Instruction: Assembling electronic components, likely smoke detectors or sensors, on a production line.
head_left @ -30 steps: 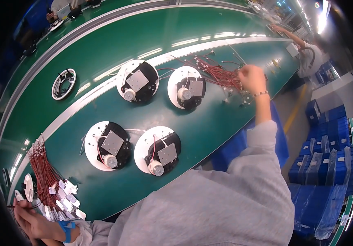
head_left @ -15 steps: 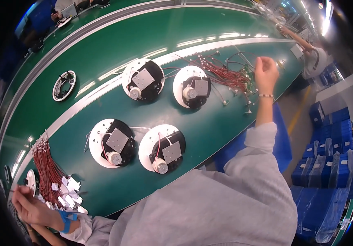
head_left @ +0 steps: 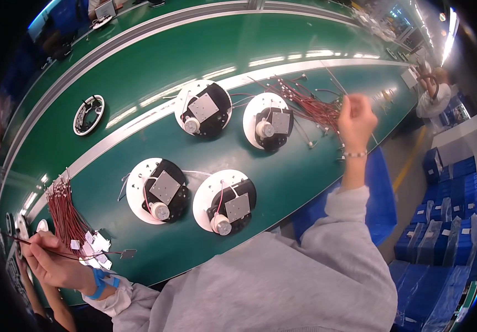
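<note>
At the lower left, my left hand (head_left: 57, 266) is closed on a dark red wire (head_left: 78, 255). The wire runs out past the hand to a small flat grey plate (head_left: 129, 254). Just beyond lies a bundle of red wires (head_left: 64, 207) with white pieces (head_left: 96, 243) at its near end. My right hand (head_left: 357, 123) is closed in a pinch over a second pile of red wires (head_left: 311, 104); what its fingers hold, if anything, is hidden. Between the hands sit round white-and-black assemblies (head_left: 164, 191), each with a silver plate and a round motor-like part.
Beyond the green worktable's metal rail (head_left: 133, 113), a white ring-shaped part (head_left: 88, 115) lies on a green belt. Blue wrapped boxes (head_left: 443, 238) are stacked at the right, near a blue bin (head_left: 379, 193). Another person (head_left: 433, 94) is at the far right; other arms (head_left: 56, 304) show at the lower left.
The red wire and its grey plate now show clearly at my left hand, which has shifted slightly right. My right hand is lower, nearer the wire pile. The whole view has turned a little.
</note>
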Demonstrator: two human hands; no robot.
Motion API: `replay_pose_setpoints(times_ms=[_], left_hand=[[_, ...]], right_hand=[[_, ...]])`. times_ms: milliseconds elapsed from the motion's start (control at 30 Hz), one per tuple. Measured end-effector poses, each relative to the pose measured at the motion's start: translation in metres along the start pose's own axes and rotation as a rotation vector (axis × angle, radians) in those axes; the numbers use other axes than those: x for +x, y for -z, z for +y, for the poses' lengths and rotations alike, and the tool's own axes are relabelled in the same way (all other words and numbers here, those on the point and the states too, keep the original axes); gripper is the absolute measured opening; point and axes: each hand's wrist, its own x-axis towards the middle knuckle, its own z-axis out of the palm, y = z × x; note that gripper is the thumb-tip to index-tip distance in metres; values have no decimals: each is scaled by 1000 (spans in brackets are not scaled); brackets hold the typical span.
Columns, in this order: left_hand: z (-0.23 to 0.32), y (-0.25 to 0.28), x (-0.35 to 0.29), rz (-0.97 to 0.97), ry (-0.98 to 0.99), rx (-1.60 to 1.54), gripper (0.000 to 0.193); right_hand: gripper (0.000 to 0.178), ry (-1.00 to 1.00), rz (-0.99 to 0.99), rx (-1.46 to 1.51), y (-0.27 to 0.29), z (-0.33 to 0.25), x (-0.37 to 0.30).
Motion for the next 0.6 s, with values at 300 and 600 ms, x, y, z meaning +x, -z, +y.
replay_pose_setpoints(times_ms=[300,600], left_hand=[[27,-105,-72,-610,467,-358,21],[20,-73,-67,-196,555,-643,15]], right_hand=[[16,335,-498,820,2,-184,-115],[32,599,-828,762,-11,-175,-155]])
